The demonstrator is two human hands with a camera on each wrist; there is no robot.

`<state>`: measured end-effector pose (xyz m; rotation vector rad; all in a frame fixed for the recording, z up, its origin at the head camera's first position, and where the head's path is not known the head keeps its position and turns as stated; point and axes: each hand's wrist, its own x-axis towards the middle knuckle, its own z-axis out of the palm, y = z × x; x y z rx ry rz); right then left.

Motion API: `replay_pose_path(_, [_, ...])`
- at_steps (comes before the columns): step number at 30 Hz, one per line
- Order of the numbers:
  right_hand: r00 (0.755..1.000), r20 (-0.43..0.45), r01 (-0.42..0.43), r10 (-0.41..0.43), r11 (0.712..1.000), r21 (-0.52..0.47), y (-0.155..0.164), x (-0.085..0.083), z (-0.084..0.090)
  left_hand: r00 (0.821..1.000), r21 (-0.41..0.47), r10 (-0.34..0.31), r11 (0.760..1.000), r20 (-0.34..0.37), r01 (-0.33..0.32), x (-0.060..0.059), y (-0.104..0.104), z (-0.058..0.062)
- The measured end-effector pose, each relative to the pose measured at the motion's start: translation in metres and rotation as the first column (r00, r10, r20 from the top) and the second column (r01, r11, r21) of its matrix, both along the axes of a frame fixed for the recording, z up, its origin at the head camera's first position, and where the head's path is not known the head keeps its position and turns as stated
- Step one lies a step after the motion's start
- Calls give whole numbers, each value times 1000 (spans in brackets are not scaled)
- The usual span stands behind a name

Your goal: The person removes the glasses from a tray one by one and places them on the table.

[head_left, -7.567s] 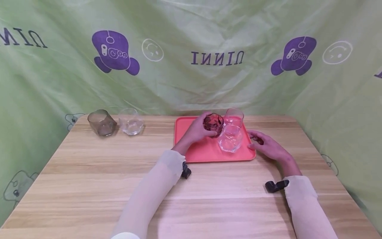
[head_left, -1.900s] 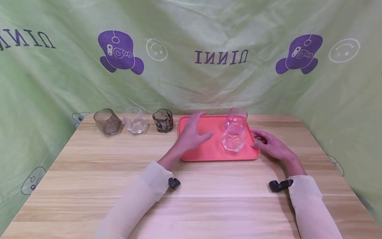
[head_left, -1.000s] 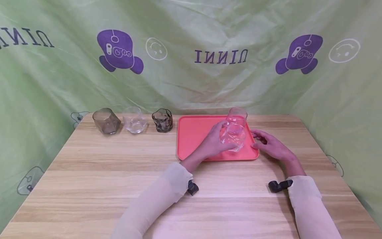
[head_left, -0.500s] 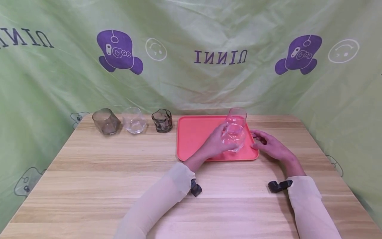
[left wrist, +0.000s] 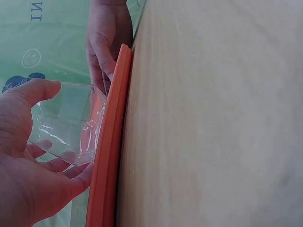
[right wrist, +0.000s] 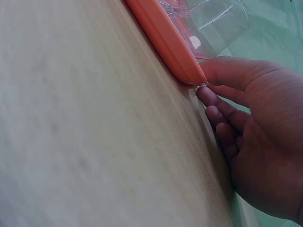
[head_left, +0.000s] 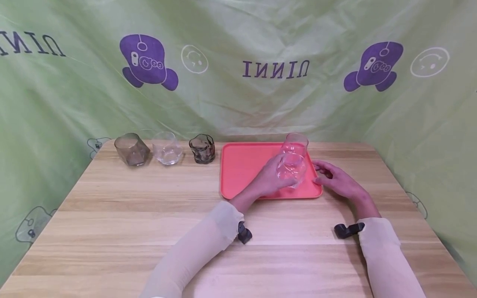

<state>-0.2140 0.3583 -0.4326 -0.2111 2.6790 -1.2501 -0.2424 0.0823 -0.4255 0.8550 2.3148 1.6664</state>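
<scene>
Blocking part of the clear glass (head_left: 292,169), the left hand (head_left: 269,181) curls around it over the right half of the orange tray (head_left: 242,169); whether the glass base touches the tray is hard to tell. The right hand (head_left: 337,182) lies open against the tray's right edge, fingers relaxed. Three glasses (head_left: 165,149) stand left of the tray, with bare table (head_left: 112,231) nearer the person.

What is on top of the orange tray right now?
Two clear glasses: the near glass, gripped by the left hand, and the far glass behind it. The tray floor under that hand is hidden.
</scene>
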Motion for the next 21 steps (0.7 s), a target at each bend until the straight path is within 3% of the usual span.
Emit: replay_pose_path(21, [1000, 5, 1, -1, 1000, 10, 2, -1, 0, 998, -58, 57, 997, 31, -55, 4, -1, 6])
